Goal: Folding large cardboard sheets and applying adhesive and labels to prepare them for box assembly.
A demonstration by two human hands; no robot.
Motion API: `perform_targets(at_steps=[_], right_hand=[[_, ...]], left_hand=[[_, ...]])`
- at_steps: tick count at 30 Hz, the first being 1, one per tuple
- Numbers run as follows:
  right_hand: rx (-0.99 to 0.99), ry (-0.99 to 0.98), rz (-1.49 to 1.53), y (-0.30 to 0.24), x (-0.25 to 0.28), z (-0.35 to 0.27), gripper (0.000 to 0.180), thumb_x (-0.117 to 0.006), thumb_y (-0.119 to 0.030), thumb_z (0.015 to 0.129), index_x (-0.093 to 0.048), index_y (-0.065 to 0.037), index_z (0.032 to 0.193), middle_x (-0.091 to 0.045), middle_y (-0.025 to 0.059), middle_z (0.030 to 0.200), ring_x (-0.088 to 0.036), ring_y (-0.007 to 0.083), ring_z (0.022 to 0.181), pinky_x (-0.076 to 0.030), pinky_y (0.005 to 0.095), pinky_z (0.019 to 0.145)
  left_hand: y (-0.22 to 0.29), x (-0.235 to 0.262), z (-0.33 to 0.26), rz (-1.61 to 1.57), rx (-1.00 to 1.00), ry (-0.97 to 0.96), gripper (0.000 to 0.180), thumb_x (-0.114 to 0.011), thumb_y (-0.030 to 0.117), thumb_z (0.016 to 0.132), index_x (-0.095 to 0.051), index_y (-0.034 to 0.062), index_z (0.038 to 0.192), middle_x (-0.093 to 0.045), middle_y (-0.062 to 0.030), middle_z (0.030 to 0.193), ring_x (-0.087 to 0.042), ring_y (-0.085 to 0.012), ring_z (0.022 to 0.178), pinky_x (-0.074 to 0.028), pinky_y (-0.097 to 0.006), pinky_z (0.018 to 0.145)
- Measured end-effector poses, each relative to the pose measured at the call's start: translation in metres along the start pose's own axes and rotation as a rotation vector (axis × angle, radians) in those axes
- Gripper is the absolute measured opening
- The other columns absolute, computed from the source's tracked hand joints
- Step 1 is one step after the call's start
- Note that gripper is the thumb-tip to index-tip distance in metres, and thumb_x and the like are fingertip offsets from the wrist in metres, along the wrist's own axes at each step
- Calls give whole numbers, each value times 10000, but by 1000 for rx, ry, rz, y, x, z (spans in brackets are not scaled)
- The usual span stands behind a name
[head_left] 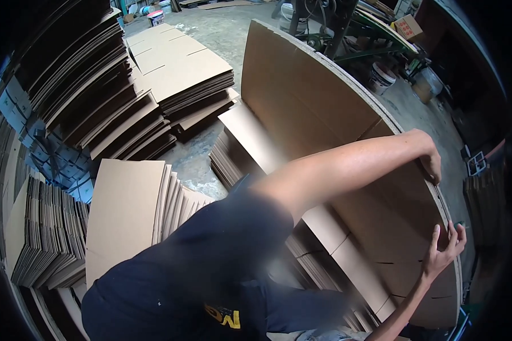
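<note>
A large bundle of brown cardboard sheets (307, 91) stands on edge, leaning, along my right side. My left arm reaches across it, and my left hand (425, 152) is bent over its outer edge with the fingers curled down; part of the grip is hidden. Lower on the same edge is my right hand (442, 253), its thumb and fingers spread apart at the cardboard. Under the bundle's near side lies a stack of folded cardboard (341, 250), partly covered by my arm and body.
Tall cardboard piles (79, 74) rise at the left, with a flat stack (179, 62) behind. Nearer me are upright cardboard pieces (128, 199) and a bundle (48, 227). A white bucket (382, 78) and dark machinery (318, 25) stand beyond the board on the concrete floor (222, 21).
</note>
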State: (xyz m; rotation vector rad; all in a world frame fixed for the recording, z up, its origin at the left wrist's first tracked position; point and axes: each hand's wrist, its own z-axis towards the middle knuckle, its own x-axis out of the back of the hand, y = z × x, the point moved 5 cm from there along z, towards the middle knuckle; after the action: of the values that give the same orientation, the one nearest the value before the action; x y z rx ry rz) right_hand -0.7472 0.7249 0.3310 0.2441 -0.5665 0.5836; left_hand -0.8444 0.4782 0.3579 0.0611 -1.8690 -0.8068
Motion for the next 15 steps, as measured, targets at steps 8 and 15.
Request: perform_targets(at_steps=[8,15], right_hand=[[-119,-32,-5,-5,6,-10,392,-764,-261,939,-641,-22,1226,-667,158,1105,-628,319,1047,-463,419,966],[-130,-61,75,21,15,-10,369,-745,-233,951,-679,-19,1244,-695,124,1064,-652,283,967,-495,385,899]], left_hand=[[0,1,-1,-51,16,-80,637,-603,528,892,-625,139,1397,-586,-82,1465,-581,-250,1278,-434,-443,1071],[16,-13,0,-19,-11,-122,633,-534,543,946,-586,150,1439,-571,-62,1489,-561,-219,1307,-421,-436,1097]])
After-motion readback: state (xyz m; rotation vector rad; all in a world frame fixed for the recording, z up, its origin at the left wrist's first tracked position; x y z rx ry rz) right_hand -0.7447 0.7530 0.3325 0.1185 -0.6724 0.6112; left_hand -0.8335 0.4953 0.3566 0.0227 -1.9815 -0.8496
